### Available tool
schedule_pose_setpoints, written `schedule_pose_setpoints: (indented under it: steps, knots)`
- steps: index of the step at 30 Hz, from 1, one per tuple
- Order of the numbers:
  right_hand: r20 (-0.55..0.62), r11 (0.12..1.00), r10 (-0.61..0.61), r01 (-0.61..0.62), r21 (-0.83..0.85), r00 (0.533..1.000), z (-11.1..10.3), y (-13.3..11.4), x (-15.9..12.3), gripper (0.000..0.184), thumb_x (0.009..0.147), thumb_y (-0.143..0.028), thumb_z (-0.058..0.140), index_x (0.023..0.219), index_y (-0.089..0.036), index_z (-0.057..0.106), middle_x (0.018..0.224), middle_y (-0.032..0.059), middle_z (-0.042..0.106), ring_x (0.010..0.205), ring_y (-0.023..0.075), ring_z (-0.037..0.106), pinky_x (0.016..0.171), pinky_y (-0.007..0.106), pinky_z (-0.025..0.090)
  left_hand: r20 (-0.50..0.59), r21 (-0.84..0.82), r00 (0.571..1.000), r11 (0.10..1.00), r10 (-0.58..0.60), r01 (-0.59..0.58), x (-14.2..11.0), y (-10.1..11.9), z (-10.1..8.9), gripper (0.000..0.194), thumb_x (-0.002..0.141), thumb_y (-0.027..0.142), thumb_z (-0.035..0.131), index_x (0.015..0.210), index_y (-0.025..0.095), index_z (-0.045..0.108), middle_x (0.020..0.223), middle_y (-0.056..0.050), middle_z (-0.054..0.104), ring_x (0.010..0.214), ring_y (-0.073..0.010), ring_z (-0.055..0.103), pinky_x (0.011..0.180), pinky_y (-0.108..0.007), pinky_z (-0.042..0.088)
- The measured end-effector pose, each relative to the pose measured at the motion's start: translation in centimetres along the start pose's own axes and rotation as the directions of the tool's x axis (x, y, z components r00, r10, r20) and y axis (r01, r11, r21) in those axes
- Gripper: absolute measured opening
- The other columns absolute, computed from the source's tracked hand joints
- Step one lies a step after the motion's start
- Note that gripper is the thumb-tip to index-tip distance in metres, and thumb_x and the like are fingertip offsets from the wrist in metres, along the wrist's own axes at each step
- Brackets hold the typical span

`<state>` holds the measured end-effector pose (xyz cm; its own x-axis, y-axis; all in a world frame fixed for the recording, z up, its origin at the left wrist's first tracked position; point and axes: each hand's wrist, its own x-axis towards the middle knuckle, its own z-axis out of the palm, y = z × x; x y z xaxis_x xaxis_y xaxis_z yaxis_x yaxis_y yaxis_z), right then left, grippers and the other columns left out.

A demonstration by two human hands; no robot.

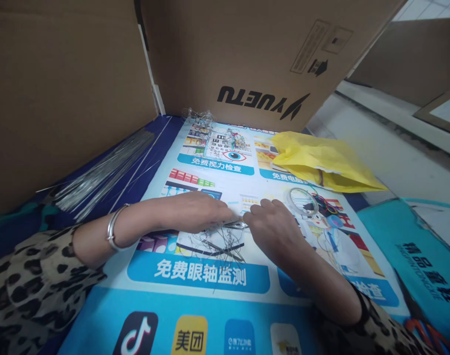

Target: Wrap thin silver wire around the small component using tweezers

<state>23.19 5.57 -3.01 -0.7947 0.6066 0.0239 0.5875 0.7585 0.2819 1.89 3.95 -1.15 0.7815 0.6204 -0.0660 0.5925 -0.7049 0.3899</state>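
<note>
My left hand (195, 211) lies low over a printed blue poster (210, 320), fingers pressed together and pointing right. My right hand (275, 229) faces it, fingers curled in a pinch. Between the two fingertips is a small metal piece (237, 225), thin and shiny; which hand grips it I cannot tell for sure. Just below the hands lies a loose tangle of thin dark wires (217, 246). A silver bangle (114, 228) circles my left wrist. Both sleeves are leopard print.
A bundle of long silver wires (102, 172) lies at the left by a cardboard wall. A large cardboard box (262, 59) stands behind. A yellow bag (321, 160), a tape roll (302, 199), coloured bands (324, 203) and a teal bag (413, 256) sit right.
</note>
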Motion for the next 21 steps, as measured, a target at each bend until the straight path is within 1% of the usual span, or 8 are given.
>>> schedule_pose_setpoints:
  steps: [4, 7, 10, 14, 17, 21]
  knots:
    - [-0.001, 1.000, 0.000, 0.000, 0.002, 1.000, -0.02, 0.00, 0.00, 0.018, 0.079, -0.010, 0.050, 0.069, -0.019, 0.062, 0.067, 0.0048, 0.059, 0.068, 0.0184, 0.045, 0.060, 0.032, 0.017, 0.046, 0.014, 0.988, 0.989, -0.146, 0.146, 0.23, 0.03, 0.25, 0.009, 0.081, 0.015, 0.040, 0.080, 0.019, 0.049, 0.072, -0.001, 0.053, 0.054, -0.0117, 0.042, 0.048, -0.025, 0.023]
    - [-0.002, 1.000, 0.000, 0.000, -0.005, 1.000, -0.19, -0.06, 0.01, 0.018, 0.079, -0.010, 0.050, 0.069, -0.018, 0.062, 0.066, 0.0052, 0.059, 0.067, 0.0179, 0.044, 0.059, 0.032, 0.017, 0.039, -0.008, 0.977, 0.978, -0.208, 0.209, 0.43, -0.09, 0.63, 0.013, 0.086, 0.021, 0.036, 0.078, 0.018, 0.046, 0.070, -0.001, 0.052, 0.053, -0.0111, 0.042, 0.047, -0.024, 0.022]
    - [0.006, 1.000, 0.003, -0.003, -0.005, 1.000, -0.33, -0.11, 0.03, 0.018, 0.079, -0.009, 0.050, 0.069, -0.018, 0.062, 0.067, 0.0053, 0.059, 0.067, 0.0178, 0.044, 0.059, 0.032, 0.017, 0.027, -0.007, 0.975, 0.975, -0.220, 0.220, 0.57, -0.14, 0.93, 0.016, 0.088, 0.024, 0.034, 0.078, 0.018, 0.045, 0.067, 0.000, 0.051, 0.053, -0.0108, 0.041, 0.046, -0.025, 0.022]
    - [0.015, 1.000, 0.006, -0.006, 0.006, 1.000, -0.26, -0.14, 0.05, 0.018, 0.079, -0.010, 0.051, 0.068, -0.018, 0.062, 0.067, 0.0051, 0.059, 0.068, 0.0181, 0.044, 0.059, 0.032, 0.016, 0.044, 0.004, 0.981, 0.982, -0.189, 0.189, 0.59, -0.09, 0.97, 0.015, 0.088, 0.022, 0.035, 0.077, 0.018, 0.044, 0.066, 0.000, 0.049, 0.051, -0.0099, 0.039, 0.046, -0.025, 0.021]
    - [0.009, 1.000, -0.002, 0.002, 0.010, 1.000, -0.16, -0.12, 0.01, 0.018, 0.079, -0.010, 0.050, 0.069, -0.019, 0.062, 0.067, 0.0052, 0.059, 0.068, 0.0180, 0.043, 0.059, 0.032, 0.016, 0.052, -0.002, 0.986, 0.988, -0.156, 0.156, 0.50, 0.07, 0.68, 0.012, 0.086, 0.019, 0.037, 0.077, 0.018, 0.045, 0.067, 0.000, 0.050, 0.051, -0.0097, 0.038, 0.046, -0.024, 0.023]
    - [0.013, 1.000, 0.002, -0.002, 0.003, 1.000, -0.16, -0.09, -0.06, 0.019, 0.079, -0.010, 0.050, 0.069, -0.019, 0.062, 0.067, 0.0050, 0.059, 0.068, 0.0180, 0.043, 0.060, 0.031, 0.016, 0.069, -0.054, 0.988, 0.988, -0.141, 0.145, 0.33, 0.32, 0.15, 0.012, 0.086, 0.017, 0.037, 0.080, 0.018, 0.047, 0.071, 0.000, 0.052, 0.053, -0.0094, 0.039, 0.048, -0.023, 0.025]
